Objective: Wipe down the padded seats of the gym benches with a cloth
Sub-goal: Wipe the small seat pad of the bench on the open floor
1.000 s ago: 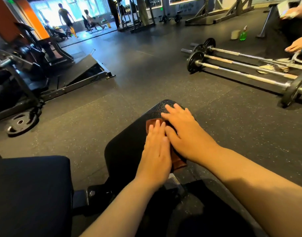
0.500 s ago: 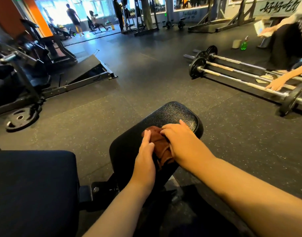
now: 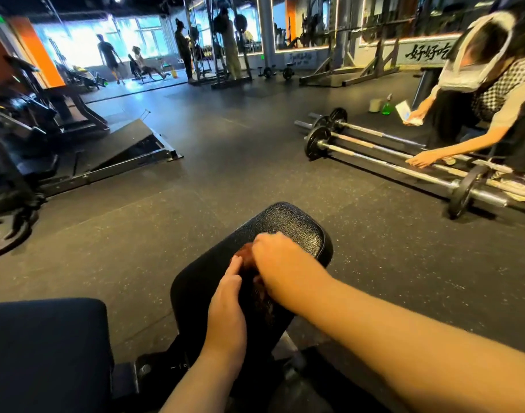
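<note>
So the floor [image 3: 255, 162] is the biggest thing going, dark rubber with pale speckles, laid in big flat tiles with faint seams. Two pads show on the bench: a near pad [image 3: 44, 353], dark navy, matte and boxy with rounded corners, bottom left, and a far pad [image 3: 285, 225], black with a pebbled leather-look grain and a rounded end, sitting right in the middle. A bit of metal frame joins them. Off to the right, three long steel bars [image 3: 383, 162] lie side by side on the floor with round black plates on their ends, four plates that I can count. One more flat round plate [image 3: 2, 234] with holes lies at the left edge. A second person [image 3: 499, 93] crouches by the bars in a checkered top, one hand resting on a bar. One small green spray bottle [image 3: 387, 107] stands behind the bars. Two hands are on the far pad. The right hand [image 3: 280, 263] has its fingers curled down over the cloth [image 3: 246, 254], a reddish-brown, crumpled, soft-looking rag bunched on the pad's middle, mostly hidden. The left hand [image 3: 227, 305] lies just beside it, fingers straight and together, tips touching the cloth's edge and palm on the pad.
</note>
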The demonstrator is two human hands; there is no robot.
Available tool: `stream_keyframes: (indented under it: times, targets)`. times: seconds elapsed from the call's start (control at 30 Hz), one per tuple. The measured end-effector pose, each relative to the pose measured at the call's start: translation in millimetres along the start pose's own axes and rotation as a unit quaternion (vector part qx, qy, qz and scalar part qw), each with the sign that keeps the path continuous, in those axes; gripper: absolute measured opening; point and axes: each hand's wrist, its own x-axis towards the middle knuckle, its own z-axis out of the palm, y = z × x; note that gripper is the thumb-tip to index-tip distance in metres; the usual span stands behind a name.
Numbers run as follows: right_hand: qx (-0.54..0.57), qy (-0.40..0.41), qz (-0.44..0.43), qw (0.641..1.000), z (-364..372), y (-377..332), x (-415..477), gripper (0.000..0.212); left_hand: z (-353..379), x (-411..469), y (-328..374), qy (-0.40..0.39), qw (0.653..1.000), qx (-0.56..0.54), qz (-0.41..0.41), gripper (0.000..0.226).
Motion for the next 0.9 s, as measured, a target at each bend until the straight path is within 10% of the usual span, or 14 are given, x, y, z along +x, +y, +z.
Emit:
stream_keyframes:
  times: [0.2, 0.43, 0.67, 0.9]
  targets:
    - [0.049, 0.071, 0.118, 0.989, 6, 34, 1, 0.028, -10, 3, -11, 0.029, 0.986, 0.162, 0.031, 0.058]
    - [0.089, 0.065, -0.076, 0.991, 32, 5, -34, 0.043, -25, 10, -26, 0.066, 0.944, 0.306, 0.099, 0.047]
    - [0.088, 0.184, 0.099, 0.974, 37, 24, -27, 0.037, -27, 3, -34, 0.036, 0.926, 0.358, 0.115, 0.052]
    - [0.095, 0.155, -0.120, 0.976, 73, -15, -63, 0.042, -47, 0, -41, 0.055, 0.919, 0.370, 0.123, 0.065]
